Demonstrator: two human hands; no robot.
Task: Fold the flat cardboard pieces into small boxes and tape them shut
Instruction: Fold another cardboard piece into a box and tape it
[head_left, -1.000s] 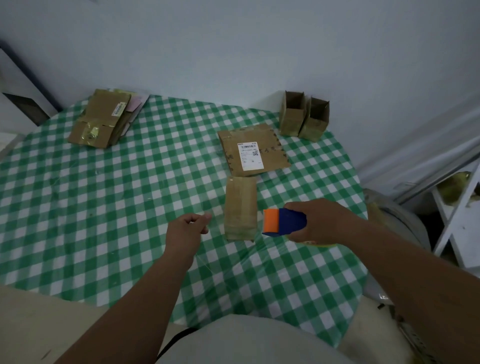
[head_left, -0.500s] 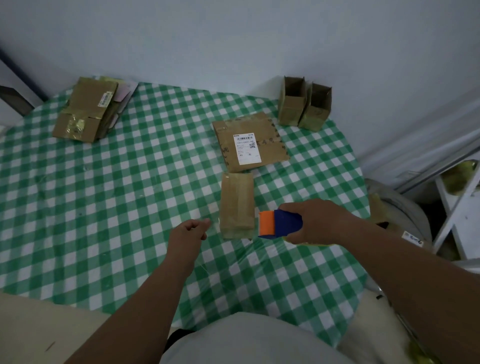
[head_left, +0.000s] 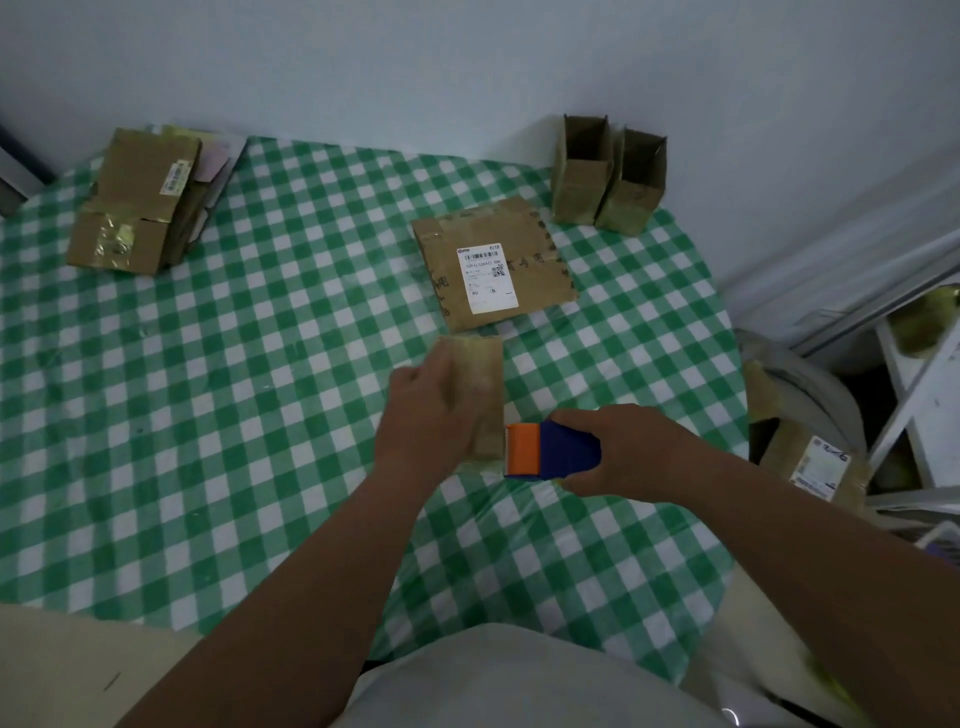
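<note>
Checked table (head_left: 208, 415): two upright boxes (head_left: 608, 174), perhaps open.

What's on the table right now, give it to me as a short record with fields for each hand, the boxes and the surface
left hand: left hand rests on the small box, fingers over its left side
right hand: right hand grips the tape dispenser, orange end beside the box's near right corner
flat pieces: labelled flat cardboard just beyond the box; stack of flat cardboard far left
folded boxes: two open boxes upright by the wall
surface: green checked tablecloth
</note>
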